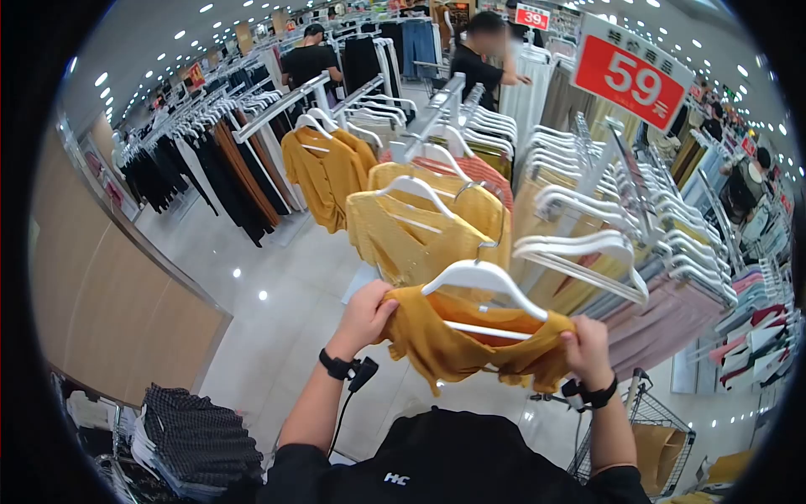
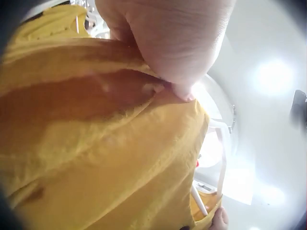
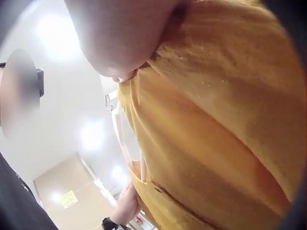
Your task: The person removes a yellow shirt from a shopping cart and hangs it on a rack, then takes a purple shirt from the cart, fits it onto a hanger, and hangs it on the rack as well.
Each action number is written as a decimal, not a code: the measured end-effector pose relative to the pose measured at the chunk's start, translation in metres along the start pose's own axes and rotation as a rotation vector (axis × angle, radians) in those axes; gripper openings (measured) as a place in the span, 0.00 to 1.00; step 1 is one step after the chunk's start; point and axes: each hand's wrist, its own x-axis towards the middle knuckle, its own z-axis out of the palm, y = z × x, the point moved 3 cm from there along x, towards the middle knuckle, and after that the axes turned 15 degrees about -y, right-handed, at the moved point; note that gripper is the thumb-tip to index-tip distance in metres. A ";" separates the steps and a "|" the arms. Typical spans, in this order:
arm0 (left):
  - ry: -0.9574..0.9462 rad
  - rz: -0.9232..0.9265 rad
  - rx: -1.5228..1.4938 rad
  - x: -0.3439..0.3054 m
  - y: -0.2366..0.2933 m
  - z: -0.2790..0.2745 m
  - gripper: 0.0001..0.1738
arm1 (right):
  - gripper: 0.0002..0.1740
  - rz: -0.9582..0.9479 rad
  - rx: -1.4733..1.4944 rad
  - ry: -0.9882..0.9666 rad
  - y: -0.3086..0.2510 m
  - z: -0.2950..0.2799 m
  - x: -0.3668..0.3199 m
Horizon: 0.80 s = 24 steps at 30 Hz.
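Mustard blouse (image 1: 470,340) sits bunched on a white plastic hanger (image 1: 483,277), held at chest height in the middle of the head view, just in front of the person's dark shirt.

- Left hand (image 1: 363,315) is at 9 o'clock of the blouse. Its fingers (image 1: 382,304) are curled tight, gathering the shoulder fabric. The left wrist view shows cloth pinched under the thumb.
- Right hand (image 1: 586,349) is at 3 o'clock. Its fingers are closed over the other shoulder where the hanger arm ends. The right wrist view shows fabric folded under the fist; the individual fingertips cannot be made out.
- Neither hand is on the hook, which stands free at 12 o'clock.

Step in hand, as a judgement: dressing the hanger, with both shoulders being drawn over its arms. The hem is crumpled up near the bar, so the cloth is not yet hanging straight.

Next move would call for easing both grips so the fabric drops, then one hand taking the hook.

Surroundings:
- 12 o'clock: a rail of matching yellow blouses (image 1: 420,227)
- 1 o'clock: a red price sign (image 1: 630,76)
- 4 o'clock: a wire trolley (image 1: 655,428)
- 8 o'clock: a pile of folded checked garments (image 1: 193,437)
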 end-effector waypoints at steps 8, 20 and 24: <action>0.300 -0.306 -0.074 -0.089 -0.121 -0.091 0.17 | 0.10 -0.131 0.107 0.017 -0.064 0.118 0.116; 0.501 -0.724 -0.244 -0.189 -0.212 -0.094 0.15 | 0.15 -0.127 0.284 0.027 -0.139 0.264 0.372; 0.457 -0.777 -0.337 -0.193 -0.219 -0.090 0.13 | 0.18 -0.042 0.329 0.126 -0.133 0.290 0.446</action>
